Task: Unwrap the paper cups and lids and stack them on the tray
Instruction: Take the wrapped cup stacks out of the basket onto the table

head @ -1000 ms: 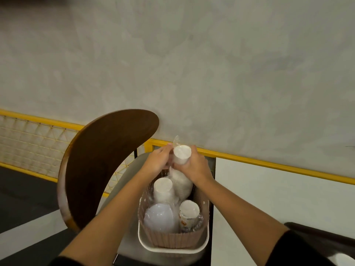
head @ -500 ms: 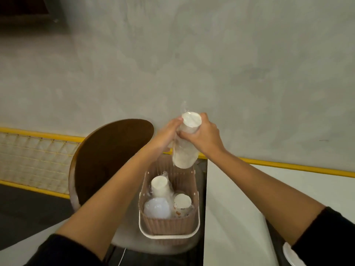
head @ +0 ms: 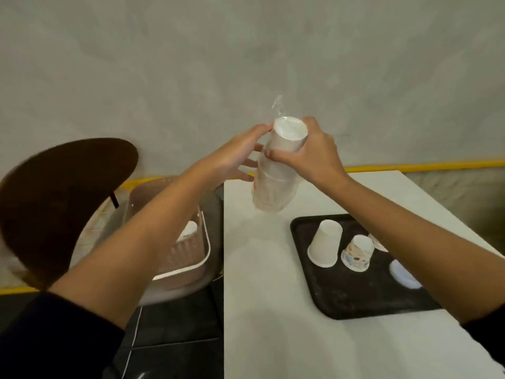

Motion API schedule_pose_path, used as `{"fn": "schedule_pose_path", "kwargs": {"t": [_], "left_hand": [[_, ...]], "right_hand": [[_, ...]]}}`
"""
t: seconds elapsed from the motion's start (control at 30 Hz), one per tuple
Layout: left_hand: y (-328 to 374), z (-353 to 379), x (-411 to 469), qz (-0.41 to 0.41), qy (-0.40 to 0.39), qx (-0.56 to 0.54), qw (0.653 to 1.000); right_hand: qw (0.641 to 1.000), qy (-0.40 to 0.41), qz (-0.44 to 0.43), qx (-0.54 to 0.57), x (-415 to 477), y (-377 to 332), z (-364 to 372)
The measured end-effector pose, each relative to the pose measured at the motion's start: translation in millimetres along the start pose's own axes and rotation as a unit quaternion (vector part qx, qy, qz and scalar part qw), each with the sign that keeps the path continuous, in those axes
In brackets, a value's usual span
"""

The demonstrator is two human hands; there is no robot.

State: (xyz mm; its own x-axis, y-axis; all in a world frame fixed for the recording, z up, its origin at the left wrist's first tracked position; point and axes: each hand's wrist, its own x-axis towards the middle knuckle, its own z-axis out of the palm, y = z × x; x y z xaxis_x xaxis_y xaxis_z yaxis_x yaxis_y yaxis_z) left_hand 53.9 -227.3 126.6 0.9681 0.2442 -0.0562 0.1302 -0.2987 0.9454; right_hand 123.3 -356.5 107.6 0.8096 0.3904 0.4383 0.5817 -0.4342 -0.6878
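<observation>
Fingers point(head: 278, 154) of right hand point(head: 314, 160) wrap the sealed cup sleeve point(head: 274, 190), left hand point(head: 237, 157) splayed against it; few cups point(head: 325, 243) on tray point(head: 355, 299), more in basket point(head: 188, 258).

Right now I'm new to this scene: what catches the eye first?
The right hand grips a plastic-wrapped cup stack above the white table, the left hand touching its top. To the right, a black tray carries a white cup and a patterned cup, both upside down.

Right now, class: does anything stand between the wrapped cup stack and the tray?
Only the clear plastic wrap round the cup stack, gripped by the right hand, touched by the left hand. Nothing visible lies between it and the black tray.
</observation>
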Motion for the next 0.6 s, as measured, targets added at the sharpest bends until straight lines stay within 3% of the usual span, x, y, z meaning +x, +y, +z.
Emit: {"fn": "schedule_pose_path", "kwargs": {"t": [0.23,0.6], "left_hand": [[-76,78,-24,-0.049,-0.119,0.006,0.992],[-144,105,-67,-0.122,-0.036,-0.079,0.989]], "right_hand": [[0.993,-0.059,0.099,-0.003,-94,83,-6],[0.977,-0.186,0.097,0.027,-139,108,27]]}}
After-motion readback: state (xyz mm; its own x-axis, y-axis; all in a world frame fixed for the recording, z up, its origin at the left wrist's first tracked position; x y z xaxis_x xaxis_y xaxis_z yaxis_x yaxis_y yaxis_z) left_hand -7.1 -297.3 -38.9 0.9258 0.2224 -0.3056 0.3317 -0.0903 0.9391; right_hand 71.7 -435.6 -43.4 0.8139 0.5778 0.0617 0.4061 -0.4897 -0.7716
